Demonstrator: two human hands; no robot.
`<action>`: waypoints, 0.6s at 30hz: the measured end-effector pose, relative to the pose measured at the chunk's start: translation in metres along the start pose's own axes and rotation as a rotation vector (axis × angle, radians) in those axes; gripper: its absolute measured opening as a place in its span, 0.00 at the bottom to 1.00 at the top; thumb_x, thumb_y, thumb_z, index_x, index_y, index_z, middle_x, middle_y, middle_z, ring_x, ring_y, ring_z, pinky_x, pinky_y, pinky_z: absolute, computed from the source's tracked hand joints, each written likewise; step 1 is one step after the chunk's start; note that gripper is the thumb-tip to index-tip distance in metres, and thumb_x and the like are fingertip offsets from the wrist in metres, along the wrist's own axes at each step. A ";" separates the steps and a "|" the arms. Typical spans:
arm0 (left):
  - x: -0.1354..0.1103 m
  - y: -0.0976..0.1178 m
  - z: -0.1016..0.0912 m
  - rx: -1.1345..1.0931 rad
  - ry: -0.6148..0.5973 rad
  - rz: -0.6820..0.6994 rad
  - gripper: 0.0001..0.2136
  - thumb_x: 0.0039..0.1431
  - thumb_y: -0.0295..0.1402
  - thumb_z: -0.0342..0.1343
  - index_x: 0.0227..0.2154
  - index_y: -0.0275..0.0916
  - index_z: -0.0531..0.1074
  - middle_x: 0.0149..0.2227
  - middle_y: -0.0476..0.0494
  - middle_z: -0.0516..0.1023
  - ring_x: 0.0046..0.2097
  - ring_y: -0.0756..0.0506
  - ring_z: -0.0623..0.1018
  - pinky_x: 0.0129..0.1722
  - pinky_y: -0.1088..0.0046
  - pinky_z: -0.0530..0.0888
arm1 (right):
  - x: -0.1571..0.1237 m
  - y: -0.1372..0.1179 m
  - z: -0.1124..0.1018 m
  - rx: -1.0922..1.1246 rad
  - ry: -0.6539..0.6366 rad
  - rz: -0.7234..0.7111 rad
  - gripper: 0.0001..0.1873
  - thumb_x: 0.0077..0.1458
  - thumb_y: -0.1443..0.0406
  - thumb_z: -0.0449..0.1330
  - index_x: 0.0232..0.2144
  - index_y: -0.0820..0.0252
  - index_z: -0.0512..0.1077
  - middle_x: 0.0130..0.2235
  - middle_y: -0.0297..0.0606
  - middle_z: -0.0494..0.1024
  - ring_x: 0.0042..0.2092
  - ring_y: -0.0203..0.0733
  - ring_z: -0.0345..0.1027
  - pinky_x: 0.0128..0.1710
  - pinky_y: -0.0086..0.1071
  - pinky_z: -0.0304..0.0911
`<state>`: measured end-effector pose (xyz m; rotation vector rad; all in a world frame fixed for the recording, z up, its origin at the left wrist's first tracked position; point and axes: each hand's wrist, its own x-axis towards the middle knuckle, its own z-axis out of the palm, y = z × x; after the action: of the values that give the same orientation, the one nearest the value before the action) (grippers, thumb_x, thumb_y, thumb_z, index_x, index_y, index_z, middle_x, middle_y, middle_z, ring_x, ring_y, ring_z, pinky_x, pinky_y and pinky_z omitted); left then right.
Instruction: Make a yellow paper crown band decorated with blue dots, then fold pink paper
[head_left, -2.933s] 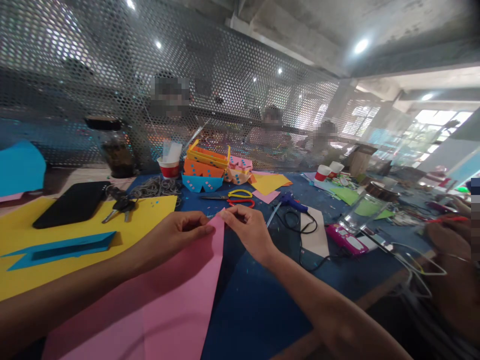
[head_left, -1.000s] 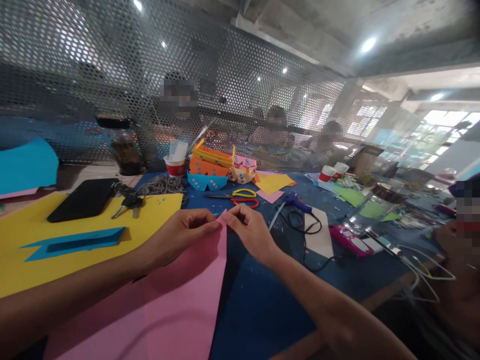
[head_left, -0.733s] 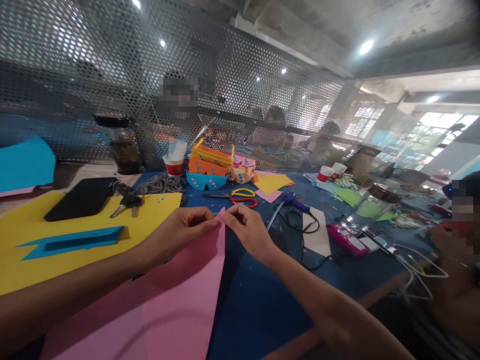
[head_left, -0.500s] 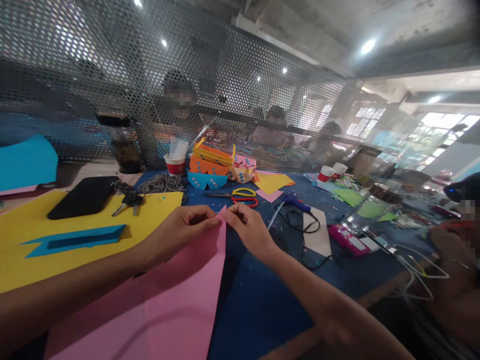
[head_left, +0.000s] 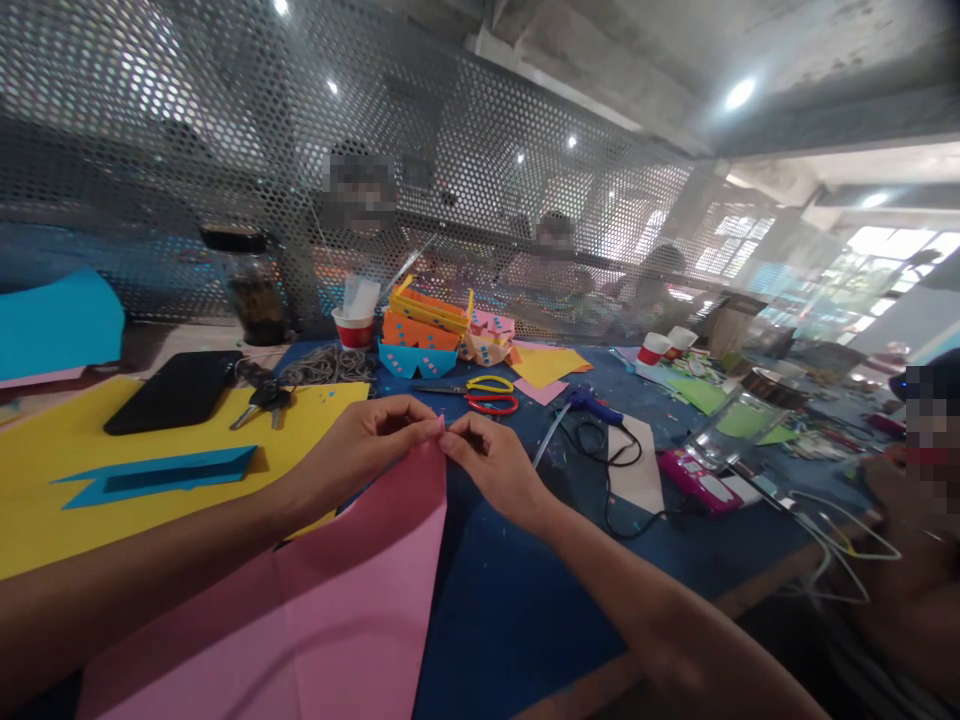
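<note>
A large sheet of pink paper [head_left: 360,600] lies toward me, its far corner lifted off the table. My left hand [head_left: 386,435] pinches that corner between thumb and fingertips. From the other side, my right hand [head_left: 491,460] closes thumb and fingers on the same corner, so the two sets of fingertips almost meet. Only a tiny pink tip shows between them. Just beyond my hands lie scissors [head_left: 491,395] with yellow and red handles. A folded blue paper strip [head_left: 161,477] rests on yellow paper [head_left: 45,530] to the left.
Folded paper baskets [head_left: 420,357] stand behind the scissors, beside a red-and-white cup [head_left: 354,328]. A black phone [head_left: 172,392] and keys [head_left: 264,400] lie left. Rightward are a blue glue gun [head_left: 592,403] with its cord, a glass jar [head_left: 739,420] and another person [head_left: 915,540].
Both hands have shifted slightly left and down with the pink corner between them. The fingertips have drawn closer together, and less of the corner shows.
</note>
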<state>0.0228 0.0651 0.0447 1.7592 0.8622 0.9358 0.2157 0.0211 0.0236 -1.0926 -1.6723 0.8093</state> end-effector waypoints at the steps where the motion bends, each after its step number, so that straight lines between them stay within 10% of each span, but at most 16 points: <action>1: 0.000 0.001 0.000 -0.010 0.015 -0.001 0.15 0.57 0.48 0.66 0.31 0.40 0.81 0.31 0.49 0.80 0.35 0.47 0.74 0.35 0.73 0.69 | 0.000 0.000 0.001 -0.003 -0.003 0.004 0.13 0.65 0.55 0.61 0.33 0.58 0.73 0.31 0.30 0.73 0.32 0.36 0.63 0.34 0.30 0.59; 18: -0.003 0.017 -0.002 0.005 0.152 -0.041 0.14 0.52 0.46 0.68 0.29 0.39 0.80 0.29 0.49 0.78 0.34 0.46 0.72 0.35 0.71 0.67 | -0.002 -0.004 0.005 -0.001 -0.036 0.021 0.08 0.61 0.61 0.63 0.32 0.58 0.73 0.32 0.30 0.76 0.33 0.35 0.68 0.35 0.28 0.62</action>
<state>0.0223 0.0574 0.0601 1.6849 0.9948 1.0513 0.2100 0.0174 0.0241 -1.1041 -1.6939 0.8459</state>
